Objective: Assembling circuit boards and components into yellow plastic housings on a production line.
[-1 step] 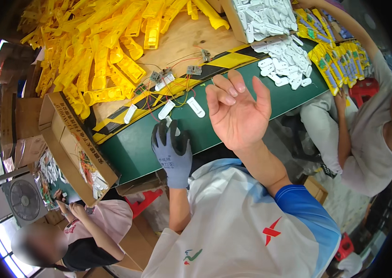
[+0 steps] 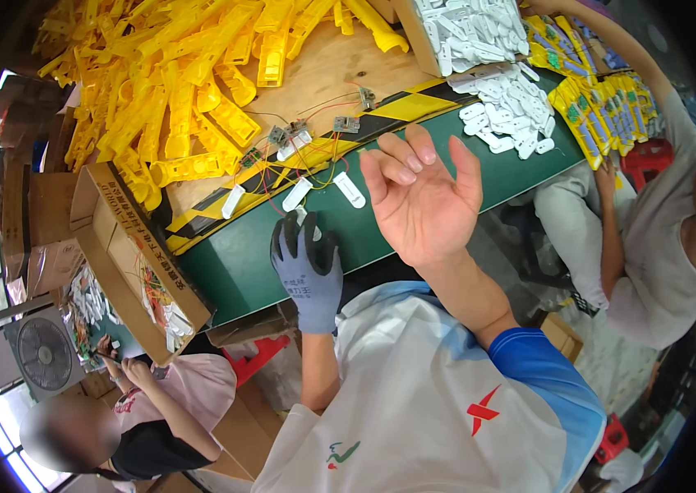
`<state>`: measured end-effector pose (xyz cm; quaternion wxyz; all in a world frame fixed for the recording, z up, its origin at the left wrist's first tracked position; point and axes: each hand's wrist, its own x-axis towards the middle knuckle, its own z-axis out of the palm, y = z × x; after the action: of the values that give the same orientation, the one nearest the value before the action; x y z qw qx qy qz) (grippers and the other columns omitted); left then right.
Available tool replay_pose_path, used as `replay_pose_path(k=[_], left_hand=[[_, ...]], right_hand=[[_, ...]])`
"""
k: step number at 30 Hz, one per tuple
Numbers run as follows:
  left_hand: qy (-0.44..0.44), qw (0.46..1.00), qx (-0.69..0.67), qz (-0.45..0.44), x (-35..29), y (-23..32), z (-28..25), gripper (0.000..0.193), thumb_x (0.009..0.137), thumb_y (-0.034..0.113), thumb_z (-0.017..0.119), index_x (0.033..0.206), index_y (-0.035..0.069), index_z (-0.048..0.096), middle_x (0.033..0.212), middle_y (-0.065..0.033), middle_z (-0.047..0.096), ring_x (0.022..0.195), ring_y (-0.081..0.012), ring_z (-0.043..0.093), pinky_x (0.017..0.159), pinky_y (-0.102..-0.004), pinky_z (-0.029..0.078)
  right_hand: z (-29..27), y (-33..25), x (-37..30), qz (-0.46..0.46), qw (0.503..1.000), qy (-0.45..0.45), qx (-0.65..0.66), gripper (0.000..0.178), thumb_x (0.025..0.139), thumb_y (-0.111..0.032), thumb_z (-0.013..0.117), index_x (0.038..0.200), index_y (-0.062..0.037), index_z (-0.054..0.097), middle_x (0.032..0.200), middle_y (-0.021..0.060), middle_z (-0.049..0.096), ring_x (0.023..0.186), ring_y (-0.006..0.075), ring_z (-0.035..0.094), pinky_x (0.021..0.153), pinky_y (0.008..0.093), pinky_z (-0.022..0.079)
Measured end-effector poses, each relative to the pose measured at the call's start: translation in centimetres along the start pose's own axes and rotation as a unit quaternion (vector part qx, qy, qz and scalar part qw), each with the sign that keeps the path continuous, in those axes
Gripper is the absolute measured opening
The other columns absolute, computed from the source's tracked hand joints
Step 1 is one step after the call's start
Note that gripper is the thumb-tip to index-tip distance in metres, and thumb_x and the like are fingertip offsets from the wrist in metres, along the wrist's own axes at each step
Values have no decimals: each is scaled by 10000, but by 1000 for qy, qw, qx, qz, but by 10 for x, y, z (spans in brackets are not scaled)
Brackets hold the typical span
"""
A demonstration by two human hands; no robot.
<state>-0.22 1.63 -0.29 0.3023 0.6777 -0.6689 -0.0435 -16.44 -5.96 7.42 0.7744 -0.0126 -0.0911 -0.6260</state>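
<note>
Worktop, green, a black-and-yellow strip along its far side. Heap of yellow plastic shells, beyond the strip. Carton, cardboard, at the worktop's left end. Pile of loose white plates, far right. Right hand, bare: raised, palm up, fingers half curled, grip open, holding nothing; would serve best as second support. Left hand, gloved: low over the worktop, fingers bent about a small white piece; whether that grip is closed tight cannot be told. Wired white pieces, three, just beyond the glove. Circuit boards, on or near the strip. Wires, red and yellow, tangled; good handling would keep them slack, one piece lifted at a time. The small white piece, at the gloved fingertips: mostly hidden, underside and any joined wire not made out.
</note>
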Motion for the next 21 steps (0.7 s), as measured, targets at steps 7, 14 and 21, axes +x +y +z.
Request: replay_pose_path(k=[7, 14, 21], left_hand=[[14, 1000, 20, 14, 0, -3, 5, 456, 775, 116, 715, 1212, 87, 588, 1225, -152, 567, 1162, -363, 505, 969, -472, 395], [-3, 1000, 2, -24, 3, -12, 0, 511, 779, 115, 697, 1269, 96, 552, 1189, -151, 576, 1082, -339, 553, 915, -435, 442], [61, 985, -96, -127, 5, -27, -29, 525, 759, 3, 652, 1269, 84, 554, 1204, -181, 554, 1066, -374, 565, 863, -420, 491]], right_hand=[[-1, 3, 1, 1, 1000, 3, -13, 297, 974, -329, 429, 818, -79, 464, 799, 30, 451, 773, 172, 481, 1101, 441, 374], [-29, -17, 7, -11, 911, 3, -411, 234, 971, -248, 486, 857, -48, 527, 818, 34, 504, 786, 126, 517, 825, 347, 508], [-50, -9, -7, 71, 618, 10, -783, 147, 853, -75, 692, 960, 10, 637, 908, 35, 617, 822, 80, 582, 704, 250, 503]])
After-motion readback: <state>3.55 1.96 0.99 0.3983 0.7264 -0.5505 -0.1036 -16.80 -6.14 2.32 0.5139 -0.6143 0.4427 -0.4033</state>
